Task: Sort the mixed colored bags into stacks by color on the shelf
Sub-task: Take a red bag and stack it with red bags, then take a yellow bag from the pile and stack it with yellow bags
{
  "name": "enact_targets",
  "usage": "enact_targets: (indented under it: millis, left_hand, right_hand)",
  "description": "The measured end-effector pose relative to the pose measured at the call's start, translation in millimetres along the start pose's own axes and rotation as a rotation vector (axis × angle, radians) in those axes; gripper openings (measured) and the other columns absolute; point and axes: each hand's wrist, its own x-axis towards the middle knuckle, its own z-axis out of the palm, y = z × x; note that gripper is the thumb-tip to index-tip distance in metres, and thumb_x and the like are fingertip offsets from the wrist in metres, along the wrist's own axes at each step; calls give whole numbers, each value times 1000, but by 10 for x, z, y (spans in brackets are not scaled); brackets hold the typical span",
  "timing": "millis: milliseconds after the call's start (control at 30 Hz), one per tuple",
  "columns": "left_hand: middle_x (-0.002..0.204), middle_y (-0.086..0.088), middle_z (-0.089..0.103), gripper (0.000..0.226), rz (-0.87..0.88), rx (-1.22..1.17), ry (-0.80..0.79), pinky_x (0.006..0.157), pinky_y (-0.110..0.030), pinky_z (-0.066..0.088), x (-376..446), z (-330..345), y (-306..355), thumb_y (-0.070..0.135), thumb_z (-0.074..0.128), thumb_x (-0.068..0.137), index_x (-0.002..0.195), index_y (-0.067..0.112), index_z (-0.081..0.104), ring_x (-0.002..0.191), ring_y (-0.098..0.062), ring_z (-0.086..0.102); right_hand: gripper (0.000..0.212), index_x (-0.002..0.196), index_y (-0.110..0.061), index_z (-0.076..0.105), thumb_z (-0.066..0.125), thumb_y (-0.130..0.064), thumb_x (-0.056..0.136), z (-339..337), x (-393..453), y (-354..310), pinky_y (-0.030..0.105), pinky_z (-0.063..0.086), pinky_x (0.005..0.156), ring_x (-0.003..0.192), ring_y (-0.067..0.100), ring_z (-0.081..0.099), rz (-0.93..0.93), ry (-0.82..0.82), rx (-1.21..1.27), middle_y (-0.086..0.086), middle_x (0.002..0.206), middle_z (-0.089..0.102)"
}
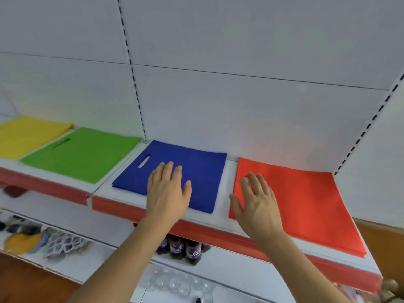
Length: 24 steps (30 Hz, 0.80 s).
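Note:
Four flat stacks of bags lie side by side on the white shelf [223, 217] with its red front edge. From left to right they are yellow [26, 134], green [80, 153], blue [196, 169] and red [306, 200]. My left hand [167, 193] lies flat, fingers straight, on the near part of the blue stack. My right hand [255, 204] is spread with straight fingers over the left edge of the red stack. Neither hand grips a bag.
A white back panel with slotted uprights rises behind the shelf, and a side panel closes it off at the right. Below are dark soda bottles [185, 248], clear glasses [177, 285] and a mesh bag with mixed goods [63, 241] on lower shelves.

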Motion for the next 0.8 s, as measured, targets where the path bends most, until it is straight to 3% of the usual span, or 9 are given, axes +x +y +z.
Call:
enact_targets:
  millis: [233, 467, 800]
  left_hand:
    - [163, -14, 40, 63, -123, 66, 47, 124, -53, 26, -246, -518, -1555, 51, 43, 104, 153, 12, 49, 152, -36, 30]
    - [168, -11, 32, 66, -298, 114, 54, 127, -51, 21, -652, -869, -3122, 54, 35, 105, 158, 15, 41, 157, -32, 21]
    - [171, -8, 26, 68, -531, 135, 115, 130, -52, 14, -842, -1137, -4988, 59, 34, 105, 161, 20, 37, 160, -30, 14]
  right_hand:
    - [77, 163, -18, 36, 21, -67, 105, 305, 214, -1651, 48, 20, 130, 163, 29, 9, -145, -52, 58, 10, 174, 21]
    - [77, 159, -10, 42, 30, -63, 105, 708, 236, -3304, 55, 31, 125, 157, 38, 27, -327, -83, 146, 18, 168, 35]
    - [75, 157, -9, 45, 28, -63, 107, 1386, 754, -5456, 58, 36, 121, 155, 38, 32, -612, -148, 212, 19, 165, 38]
